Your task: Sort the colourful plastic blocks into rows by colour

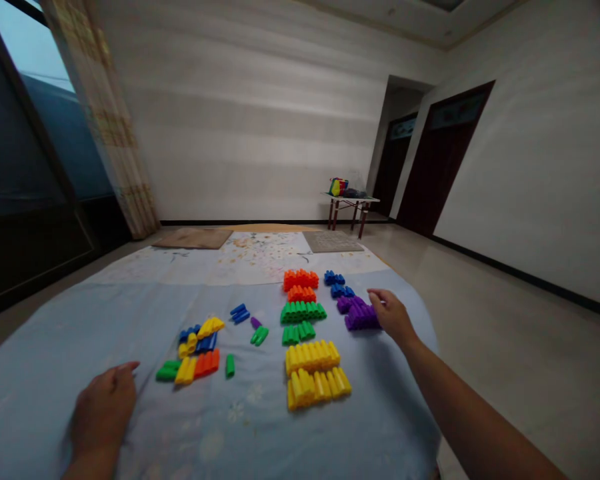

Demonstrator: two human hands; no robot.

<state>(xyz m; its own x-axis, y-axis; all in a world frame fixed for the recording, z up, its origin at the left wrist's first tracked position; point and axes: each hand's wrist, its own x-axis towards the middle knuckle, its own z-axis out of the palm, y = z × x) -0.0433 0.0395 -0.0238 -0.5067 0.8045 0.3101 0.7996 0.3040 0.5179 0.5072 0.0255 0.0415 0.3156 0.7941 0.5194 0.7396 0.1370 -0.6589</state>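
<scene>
On the pale blue cloth, my left hand (pixel 106 408) rests at the lower left, loosely curled with one digit stretched out; nothing shows in it. Nearest to it is a mixed cluster with green pieces (pixel 169 371), yellow pieces (pixel 185 371), orange pieces (pixel 207 363) and blue pieces (pixel 207 342). My right hand (pixel 393 317) is beside the purple toy blocks (pixel 363 317) at the right, fingertips apart over their edge. Whether it touches them I cannot tell. Rows of orange blocks (pixel 301 280), green blocks (pixel 303 312) and yellow blocks (pixel 313 356) lie in the middle.
Small blue blocks (pixel 342 291) lie beyond the purple ones. Loose blue pieces (pixel 240 314) and a single green piece (pixel 230 366) lie left of the rows. Two flat mats, one brown (pixel 194 239) and one grey (pixel 333 242), are at the far edge. A small table (pixel 353 198) stands by the wall.
</scene>
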